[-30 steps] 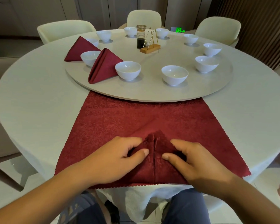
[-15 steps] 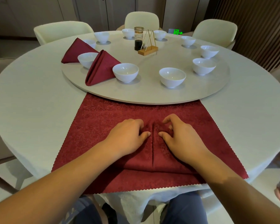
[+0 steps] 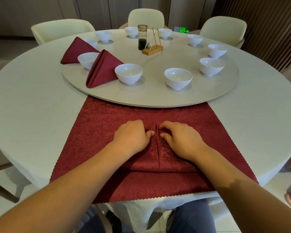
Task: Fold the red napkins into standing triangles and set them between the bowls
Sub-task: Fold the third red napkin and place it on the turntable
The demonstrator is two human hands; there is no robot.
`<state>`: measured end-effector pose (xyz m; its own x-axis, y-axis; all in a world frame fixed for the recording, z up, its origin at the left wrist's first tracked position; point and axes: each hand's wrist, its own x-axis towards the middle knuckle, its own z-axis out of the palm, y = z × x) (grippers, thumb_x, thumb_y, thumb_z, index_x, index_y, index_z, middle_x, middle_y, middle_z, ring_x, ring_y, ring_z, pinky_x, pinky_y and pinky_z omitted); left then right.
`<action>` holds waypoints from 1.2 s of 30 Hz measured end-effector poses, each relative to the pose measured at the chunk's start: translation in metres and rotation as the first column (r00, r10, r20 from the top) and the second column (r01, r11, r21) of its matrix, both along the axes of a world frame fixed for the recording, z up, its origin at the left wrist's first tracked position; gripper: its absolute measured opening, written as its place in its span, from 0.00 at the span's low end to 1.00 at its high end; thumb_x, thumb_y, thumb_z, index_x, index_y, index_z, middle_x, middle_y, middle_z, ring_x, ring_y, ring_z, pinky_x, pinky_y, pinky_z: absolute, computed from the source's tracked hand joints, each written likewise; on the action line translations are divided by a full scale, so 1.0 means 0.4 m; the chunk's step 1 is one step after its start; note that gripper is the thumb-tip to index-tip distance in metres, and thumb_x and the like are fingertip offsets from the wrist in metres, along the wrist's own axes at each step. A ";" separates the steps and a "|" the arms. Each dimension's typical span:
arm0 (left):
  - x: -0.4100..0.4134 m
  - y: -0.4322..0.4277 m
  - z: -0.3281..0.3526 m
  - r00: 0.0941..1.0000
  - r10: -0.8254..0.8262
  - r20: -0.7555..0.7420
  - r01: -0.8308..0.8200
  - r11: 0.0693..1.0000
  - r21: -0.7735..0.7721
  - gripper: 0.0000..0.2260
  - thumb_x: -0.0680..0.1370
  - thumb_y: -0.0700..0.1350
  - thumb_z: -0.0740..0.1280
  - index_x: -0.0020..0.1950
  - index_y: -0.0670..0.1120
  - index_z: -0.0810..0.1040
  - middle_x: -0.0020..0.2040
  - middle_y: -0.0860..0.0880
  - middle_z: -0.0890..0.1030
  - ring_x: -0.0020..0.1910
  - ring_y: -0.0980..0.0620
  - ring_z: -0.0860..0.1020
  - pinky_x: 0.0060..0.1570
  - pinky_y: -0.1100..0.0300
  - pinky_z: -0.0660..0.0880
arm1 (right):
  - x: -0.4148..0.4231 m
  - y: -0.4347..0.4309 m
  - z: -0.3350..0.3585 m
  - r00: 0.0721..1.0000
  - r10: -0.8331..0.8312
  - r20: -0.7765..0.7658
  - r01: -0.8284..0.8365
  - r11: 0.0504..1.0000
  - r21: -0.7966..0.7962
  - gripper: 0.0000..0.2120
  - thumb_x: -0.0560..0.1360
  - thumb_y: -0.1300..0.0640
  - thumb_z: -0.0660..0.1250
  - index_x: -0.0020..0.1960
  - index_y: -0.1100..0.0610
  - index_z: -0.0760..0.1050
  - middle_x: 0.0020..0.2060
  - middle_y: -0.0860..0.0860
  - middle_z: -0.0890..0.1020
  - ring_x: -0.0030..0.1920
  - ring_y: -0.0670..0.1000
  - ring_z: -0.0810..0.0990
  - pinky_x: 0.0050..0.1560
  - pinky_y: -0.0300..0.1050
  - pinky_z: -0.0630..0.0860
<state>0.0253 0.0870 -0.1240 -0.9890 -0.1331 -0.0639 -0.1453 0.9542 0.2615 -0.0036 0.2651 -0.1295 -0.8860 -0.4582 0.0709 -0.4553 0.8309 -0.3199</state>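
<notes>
Two curled, palm-down grips on the red napkin (image 3: 196, 118) — left hand (image 3: 132, 137), right hand (image 3: 182, 140).

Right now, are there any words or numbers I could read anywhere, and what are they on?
Green lit sign at the back: only a small pictogram and an arrow pointing right; any letters are too small to read.
Glass jar: no label that can be read.
White bowls and red napkin: no writing on them.
</notes>
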 end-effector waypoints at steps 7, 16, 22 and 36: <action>0.033 0.014 0.004 0.901 -0.267 -0.342 0.245 0.964 -0.108 0.10 0.78 0.51 0.70 0.53 0.48 0.74 0.51 0.49 0.74 0.53 0.45 0.76 0.46 0.51 0.71 | 0.009 0.005 -0.014 1.000 0.004 -0.024 -0.004 1.000 -0.009 0.13 0.81 0.45 0.62 0.64 0.42 0.77 0.51 0.48 0.74 0.50 0.54 0.79 0.48 0.51 0.79; 0.122 -0.018 0.010 0.884 -0.444 -0.150 0.451 0.892 0.020 0.26 0.83 0.59 0.57 0.80 0.57 0.58 0.74 0.53 0.67 0.70 0.50 0.69 0.65 0.49 0.72 | 0.054 0.034 0.013 1.000 0.007 -0.002 -0.007 1.000 0.019 0.25 0.81 0.43 0.59 0.76 0.48 0.67 0.63 0.51 0.72 0.64 0.54 0.72 0.65 0.53 0.71; 0.169 -0.012 -0.039 0.855 -0.518 -0.003 0.514 0.849 -0.120 0.32 0.77 0.58 0.38 0.83 0.57 0.52 0.84 0.55 0.46 0.78 0.51 0.52 0.73 0.50 0.56 | 0.219 0.044 0.004 0.990 0.085 -0.112 -0.092 0.994 -0.061 0.25 0.77 0.50 0.55 0.73 0.54 0.72 0.73 0.50 0.71 0.76 0.51 0.65 0.77 0.48 0.59; 0.181 -0.004 -0.048 0.848 -0.527 0.053 0.527 0.829 -0.187 0.34 0.79 0.63 0.32 0.84 0.52 0.41 0.83 0.58 0.36 0.79 0.53 0.46 0.77 0.54 0.45 | 0.279 0.091 -0.101 0.957 0.231 -0.174 -0.195 0.960 0.200 0.28 0.83 0.40 0.49 0.79 0.50 0.63 0.79 0.48 0.61 0.80 0.51 0.54 0.76 0.56 0.52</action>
